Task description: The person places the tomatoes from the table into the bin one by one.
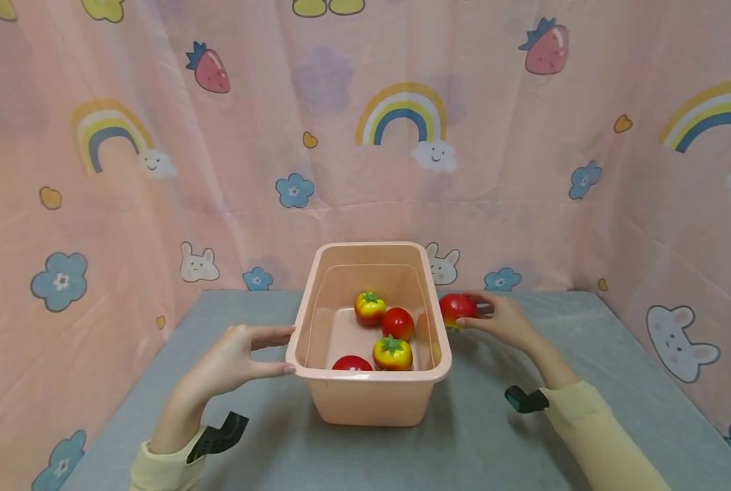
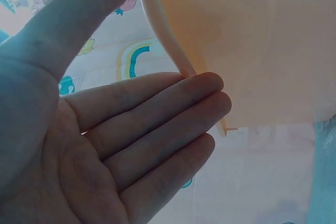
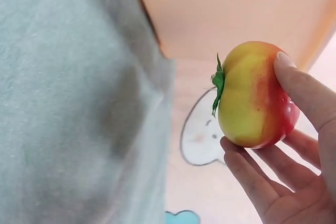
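A peach plastic bin point(image 1: 374, 399) stands on the grey table, holding several tomatoes, among them a red one point(image 1: 397, 324) and a yellow-red one point(image 1: 393, 353). My left hand point(image 1: 241, 361) is at the bin's left side, its straight fingers and thumb touching the rim. In the left wrist view, the palm of that hand point(image 2: 121, 129) faces the camera. Just outside the bin's right wall, my right hand point(image 1: 503, 319) pinches another tomato point(image 1: 457, 310) between thumb and fingers. The right wrist view shows this tomato point(image 3: 252, 95) as yellow and red, its green leafy top pointing away from the palm.
The grey table point(image 1: 249, 436) extends on both sides of the bin. Behind it and along the sides hangs a pink curtain point(image 1: 236, 170) printed with rainbows, flowers and rabbits. Dark straps point(image 1: 219, 436) show at both sleeve cuffs.
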Action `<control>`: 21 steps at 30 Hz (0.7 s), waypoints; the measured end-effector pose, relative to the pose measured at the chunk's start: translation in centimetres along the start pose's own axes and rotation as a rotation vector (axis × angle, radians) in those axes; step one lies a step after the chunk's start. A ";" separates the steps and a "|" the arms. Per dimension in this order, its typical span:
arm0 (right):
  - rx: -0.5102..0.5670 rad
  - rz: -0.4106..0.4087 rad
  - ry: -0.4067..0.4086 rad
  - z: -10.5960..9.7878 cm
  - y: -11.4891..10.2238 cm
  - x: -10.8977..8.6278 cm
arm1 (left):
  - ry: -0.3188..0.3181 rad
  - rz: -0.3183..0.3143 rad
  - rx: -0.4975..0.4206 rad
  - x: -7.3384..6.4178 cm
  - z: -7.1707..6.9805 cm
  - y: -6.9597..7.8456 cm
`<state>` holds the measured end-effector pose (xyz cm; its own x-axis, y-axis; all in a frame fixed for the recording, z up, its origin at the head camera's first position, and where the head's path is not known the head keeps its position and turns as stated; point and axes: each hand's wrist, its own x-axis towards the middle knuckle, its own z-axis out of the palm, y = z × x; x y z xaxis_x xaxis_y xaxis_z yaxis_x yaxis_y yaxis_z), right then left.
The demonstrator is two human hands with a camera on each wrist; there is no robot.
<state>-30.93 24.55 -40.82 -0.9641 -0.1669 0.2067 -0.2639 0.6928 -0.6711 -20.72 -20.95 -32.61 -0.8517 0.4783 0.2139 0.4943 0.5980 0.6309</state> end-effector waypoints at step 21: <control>-0.037 -0.099 0.056 -2.5 -3.9 -2.2 | -0.010 -0.027 0.001 -0.1 -0.1 0.1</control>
<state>-27.66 23.94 -36.87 -0.9296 -0.1973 0.3112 -0.3558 0.7004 -0.6187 -20.56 -21.00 -32.47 -0.8629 0.4686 0.1893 0.4714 0.6113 0.6357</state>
